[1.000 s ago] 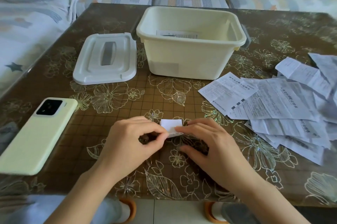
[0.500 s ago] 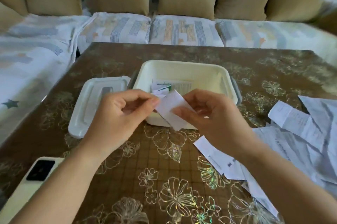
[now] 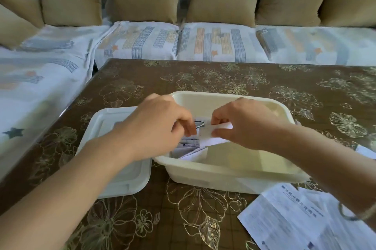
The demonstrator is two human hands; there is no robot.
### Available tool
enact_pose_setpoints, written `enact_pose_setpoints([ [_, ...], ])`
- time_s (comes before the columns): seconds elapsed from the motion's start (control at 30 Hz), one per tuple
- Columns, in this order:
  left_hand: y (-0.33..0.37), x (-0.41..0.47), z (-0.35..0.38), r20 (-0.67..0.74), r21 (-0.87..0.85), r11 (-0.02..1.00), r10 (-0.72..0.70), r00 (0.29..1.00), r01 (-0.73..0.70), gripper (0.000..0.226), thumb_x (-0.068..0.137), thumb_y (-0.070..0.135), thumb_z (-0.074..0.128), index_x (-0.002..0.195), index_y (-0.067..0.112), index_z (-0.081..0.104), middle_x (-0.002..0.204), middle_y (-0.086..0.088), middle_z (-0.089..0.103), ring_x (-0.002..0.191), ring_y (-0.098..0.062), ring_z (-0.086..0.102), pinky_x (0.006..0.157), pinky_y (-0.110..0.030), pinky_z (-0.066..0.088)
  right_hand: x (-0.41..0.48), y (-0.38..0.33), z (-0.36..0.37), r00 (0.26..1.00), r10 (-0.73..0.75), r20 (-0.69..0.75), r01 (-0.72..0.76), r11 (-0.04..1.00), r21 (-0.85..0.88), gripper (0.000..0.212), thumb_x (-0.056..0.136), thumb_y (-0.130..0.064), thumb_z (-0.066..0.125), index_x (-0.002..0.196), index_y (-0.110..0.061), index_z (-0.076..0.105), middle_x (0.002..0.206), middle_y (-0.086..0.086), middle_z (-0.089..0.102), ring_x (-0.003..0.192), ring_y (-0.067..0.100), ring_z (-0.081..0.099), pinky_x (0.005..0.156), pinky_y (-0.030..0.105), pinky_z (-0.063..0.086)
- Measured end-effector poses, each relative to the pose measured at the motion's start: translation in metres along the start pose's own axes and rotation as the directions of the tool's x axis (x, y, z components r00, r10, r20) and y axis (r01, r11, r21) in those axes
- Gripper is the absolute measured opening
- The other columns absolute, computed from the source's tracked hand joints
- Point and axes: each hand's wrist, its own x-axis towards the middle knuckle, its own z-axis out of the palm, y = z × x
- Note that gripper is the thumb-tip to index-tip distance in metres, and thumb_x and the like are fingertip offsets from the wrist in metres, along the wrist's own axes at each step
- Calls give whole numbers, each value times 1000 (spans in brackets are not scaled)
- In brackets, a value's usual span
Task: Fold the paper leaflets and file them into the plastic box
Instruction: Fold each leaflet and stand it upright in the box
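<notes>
L hand + R hand both pinch small white folded leaflet | over smooth cream rect. plastic box

We are stretching both forearms forward, right hand pinching a folded leaflet, left hand curled just beside.

The left hand hides the left rim of the plastic box and part of the lid beside it. Blur smears both hands over the box; whether the left grips the folded leaflet pinched in the right hand cannot be told. Print on papers inside the box is unreadable. Loose leaflets right of the box run off-frame.
</notes>
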Motion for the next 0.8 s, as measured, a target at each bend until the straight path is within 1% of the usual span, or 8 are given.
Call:
enact_pose_setpoints([
  [0.1,2,1,6,70,10,1000,11,997,-12,37,92,13,48,96,40,73,94,18,56,84,6,27,81,10,4,3,1,5,1000,11,-25,-13,995,-102,18,91,-40,58,107,-34,64,106,-5,65,96,22,59,64,27,35],
  [0.17,4,3,8,124,18,1000,8,992,-11,31,93,21,51,98,43,72,99,16,58,90,2,28,79,0,13,4,2,7,999,12,-47,-20,987,-160,19,92,-41,56,109,-34,63,108,-3,64,96,24,59,64,27,33],
  [0.27,6,8,11,207,37,999,-6,978,-1,29,93,27,51,100,45,72,96,16,60,104,-4,41,84,-18,18,4,2,10,999,10,-40,-17,982,-189,21,93,-42,55,111,-34,62,110,-1,64,98,26,59,65,28,34],
  [0.37,6,11,14,256,71,997,-32,966,15,29,93,28,50,102,45,72,92,14,57,107,-9,43,95,-25,27,3,0,12,1000,8,-8,-9,981,-194,21,93,-41,55,111,-33,61,111,-1,64,97,25,60,65,28,33],
  [0.47,7,13,15,288,109,994,-34,957,3,30,92,25,49,103,40,72,82,13,53,103,-13,43,95,-28,30,4,-4,14,999,-34,-19,30,980,-197,21,92,-38,55,112,-31,60,107,-1,63,99,22,59,66,27,32],
  [0.57,6,13,9,208,134,991,-26,978,-2,34,90,16,49,102,38,72,81,15,54,102,-10,46,98,-25,26,7,-10,17,997,-67,-28,61,980,-187,20,91,-38,55,108,-27,59,103,-2,62,97,22,57,66,28,33],
  [0.67,0,8,-4,31,50,995,-83,996,81,38,89,11,49,91,41,71,81,26,46,88,4,45,78,-22,22,13,-16,18,997,-73,-15,71,988,-135,19,89,-39,61,103,-27,61,105,-2,63,94,25,59,66,28,33],
  [0.8,-15,-3,-11,-102,-114,984,-147,984,135,40,88,10,52,86,43,73,87,10,59,87,0,52,78,-32,42,22,-18,25,999,-39,26,40,998,-44,13,86,-34,67,93,-24,66,99,-1,65,92,26,61,69,30,43],
])
